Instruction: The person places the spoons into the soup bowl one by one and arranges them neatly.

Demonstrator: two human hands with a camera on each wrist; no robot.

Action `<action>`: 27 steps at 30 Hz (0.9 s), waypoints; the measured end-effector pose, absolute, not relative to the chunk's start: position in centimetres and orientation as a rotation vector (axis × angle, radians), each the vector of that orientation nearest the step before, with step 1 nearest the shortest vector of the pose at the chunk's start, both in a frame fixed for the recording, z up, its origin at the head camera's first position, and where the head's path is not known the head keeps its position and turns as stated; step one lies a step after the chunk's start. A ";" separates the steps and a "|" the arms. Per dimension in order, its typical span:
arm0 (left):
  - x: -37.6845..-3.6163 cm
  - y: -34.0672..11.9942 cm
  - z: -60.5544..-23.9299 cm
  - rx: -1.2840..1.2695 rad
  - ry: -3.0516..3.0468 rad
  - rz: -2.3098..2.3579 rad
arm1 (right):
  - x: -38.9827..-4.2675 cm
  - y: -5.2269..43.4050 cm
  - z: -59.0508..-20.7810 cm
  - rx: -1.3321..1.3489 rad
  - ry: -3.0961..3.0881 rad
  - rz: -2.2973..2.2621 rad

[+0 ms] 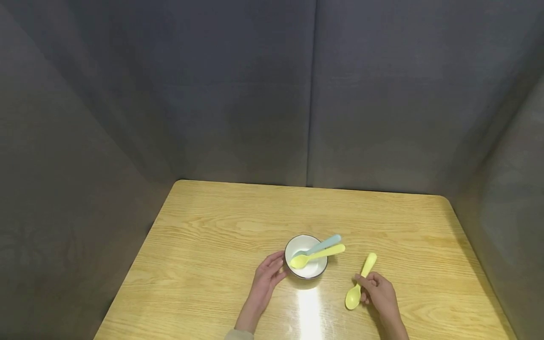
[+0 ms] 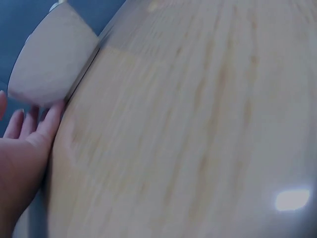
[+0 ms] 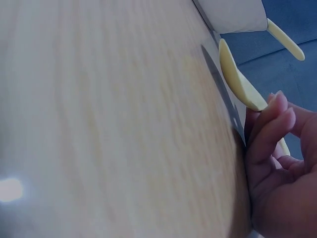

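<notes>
A white bowl with a dark rim (image 1: 315,272) stands on the table, holding a light blue spoon (image 1: 328,242) and a yellow spoon (image 1: 329,251); both handles lean over its right side. My left hand (image 1: 264,281) rests at the bowl's left side, fingers fairly straight along its wall (image 2: 54,57). To the right of the bowl, my right hand (image 1: 381,293) pinches a second yellow spoon (image 1: 352,298) around the middle of its handle. In the right wrist view that spoon's head (image 3: 233,74) is raised off the tabletop, with a shadow beside it.
The wooden table (image 1: 204,226) has rounded far corners. Dark grey cloth panels (image 1: 238,94) stand behind it and along both sides. A bright light reflection lies on the tabletop in front of the bowl.
</notes>
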State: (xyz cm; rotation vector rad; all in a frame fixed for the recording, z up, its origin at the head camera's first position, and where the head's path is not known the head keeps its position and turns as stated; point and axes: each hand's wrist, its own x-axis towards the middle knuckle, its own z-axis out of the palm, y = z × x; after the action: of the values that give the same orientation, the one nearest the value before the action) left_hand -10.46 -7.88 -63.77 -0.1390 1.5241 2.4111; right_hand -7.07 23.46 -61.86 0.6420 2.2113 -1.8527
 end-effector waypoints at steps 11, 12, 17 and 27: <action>-10.1 -5.8 -62.7 -0.112 1.868 2.262 | -6.8 23.1 -61.9 0.660 2.210 -1.901; -10.1 -5.9 -62.7 -0.113 1.873 2.258 | -6.8 23.0 -61.9 0.664 2.208 -1.898; -9.9 -5.8 -62.7 -0.130 1.868 2.283 | -7.1 23.2 -61.9 0.697 2.138 -1.928; -9.8 -5.3 -62.6 -0.209 1.851 2.291 | -7.7 24.2 -58.5 0.803 2.004 -2.217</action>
State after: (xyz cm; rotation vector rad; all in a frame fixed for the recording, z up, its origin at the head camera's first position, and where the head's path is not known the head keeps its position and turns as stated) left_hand -9.83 -5.34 -62.61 -0.2088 1.8506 2.2910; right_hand -7.72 24.25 -58.53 0.8026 2.0035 -2.2174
